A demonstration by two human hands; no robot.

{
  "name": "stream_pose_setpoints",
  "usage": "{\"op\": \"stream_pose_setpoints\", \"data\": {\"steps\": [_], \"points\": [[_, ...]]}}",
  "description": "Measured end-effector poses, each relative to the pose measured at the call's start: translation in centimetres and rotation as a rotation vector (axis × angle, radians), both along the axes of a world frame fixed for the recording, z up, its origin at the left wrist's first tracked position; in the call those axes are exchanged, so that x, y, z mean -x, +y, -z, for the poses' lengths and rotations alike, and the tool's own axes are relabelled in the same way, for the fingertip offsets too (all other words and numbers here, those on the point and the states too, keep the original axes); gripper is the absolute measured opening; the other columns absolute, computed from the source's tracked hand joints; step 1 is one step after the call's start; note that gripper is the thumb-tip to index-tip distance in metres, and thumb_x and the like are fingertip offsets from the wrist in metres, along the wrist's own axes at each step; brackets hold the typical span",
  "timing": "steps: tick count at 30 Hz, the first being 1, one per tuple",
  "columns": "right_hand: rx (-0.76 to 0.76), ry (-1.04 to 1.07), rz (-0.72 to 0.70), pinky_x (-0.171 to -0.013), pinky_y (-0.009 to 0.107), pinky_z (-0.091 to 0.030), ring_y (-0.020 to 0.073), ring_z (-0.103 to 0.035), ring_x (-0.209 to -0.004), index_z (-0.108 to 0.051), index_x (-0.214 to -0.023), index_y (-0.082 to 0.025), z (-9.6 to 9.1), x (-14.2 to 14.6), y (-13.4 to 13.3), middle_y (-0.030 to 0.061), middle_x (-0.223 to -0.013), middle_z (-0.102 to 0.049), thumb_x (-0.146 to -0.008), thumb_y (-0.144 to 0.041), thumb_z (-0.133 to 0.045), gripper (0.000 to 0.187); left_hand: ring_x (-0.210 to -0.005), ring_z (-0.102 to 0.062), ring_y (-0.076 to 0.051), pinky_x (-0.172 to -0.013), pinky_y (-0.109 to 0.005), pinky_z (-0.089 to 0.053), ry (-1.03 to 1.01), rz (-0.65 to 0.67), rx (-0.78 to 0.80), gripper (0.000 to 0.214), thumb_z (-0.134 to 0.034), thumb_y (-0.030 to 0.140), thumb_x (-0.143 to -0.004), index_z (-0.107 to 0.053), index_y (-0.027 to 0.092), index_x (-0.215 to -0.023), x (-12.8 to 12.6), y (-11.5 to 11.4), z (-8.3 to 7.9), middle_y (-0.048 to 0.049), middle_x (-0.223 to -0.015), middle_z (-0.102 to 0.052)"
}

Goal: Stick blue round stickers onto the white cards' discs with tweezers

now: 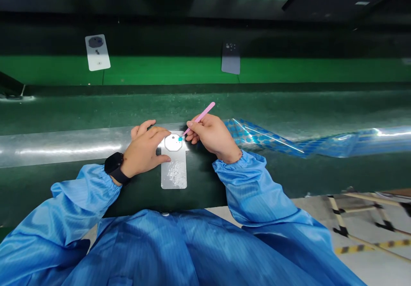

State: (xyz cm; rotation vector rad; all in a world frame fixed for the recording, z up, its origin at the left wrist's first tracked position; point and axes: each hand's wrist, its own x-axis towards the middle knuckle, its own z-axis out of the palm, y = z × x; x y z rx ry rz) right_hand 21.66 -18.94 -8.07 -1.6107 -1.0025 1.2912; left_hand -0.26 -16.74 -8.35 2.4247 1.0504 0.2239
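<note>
A white phone back cover (174, 170) lies flat on the dark green bench in front of me, its octagonal camera plate (173, 142) at the far end. My left hand (143, 150) rests on the cover's left edge, fingers curled over it, holding it down. My right hand (212, 137) is closed on pink tweezers (199, 117), whose tip carries a small blue dot sticker (180, 138) touching the camera plate. A black watch sits on my left wrist.
A clear strip of blue dot stickers (257, 137) runs to the right of my right hand. On the green conveyor belt behind lie a white cover (97, 52) and a grey cover (230, 58). Floor with striped tape shows at lower right.
</note>
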Motion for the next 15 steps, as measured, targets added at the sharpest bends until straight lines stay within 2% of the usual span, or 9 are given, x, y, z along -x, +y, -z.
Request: {"op": "stream_pose_setpoints", "data": {"steps": [7, 15], "points": [[0.007, 0.049, -0.074, -0.043, 0.019, -0.051, 0.0119, -0.063, -0.048, -0.061, -0.072, -0.015, 0.03, -0.09, -0.32, 0.0034, -0.058, -0.068, -0.088, -0.028, -0.071, 0.023, -0.141, -0.035, -0.039, -0.107, -0.055, -0.028, 0.027, -0.003, -0.001, 0.067, -0.089, 0.037, -0.067, -0.062, 0.024, -0.126, -0.08, -0.12, -0.25, -0.0090, -0.133, -0.065], [0.032, 0.014, -0.104, -0.043, 0.017, -0.051, 0.0118, -0.065, -0.050, -0.060, -0.073, -0.014, 0.02, 0.54, -0.13, 0.0035, -0.060, -0.068, -0.090, -0.018, -0.068, 0.019, -0.141, -0.036, -0.039, -0.106, -0.055, -0.029, 0.018, -0.005, -0.013, 0.067, -0.090, 0.037, -0.065, -0.063, 0.024, -0.125, -0.03, -0.06, -0.22, -0.0091, -0.131, -0.066]]}}
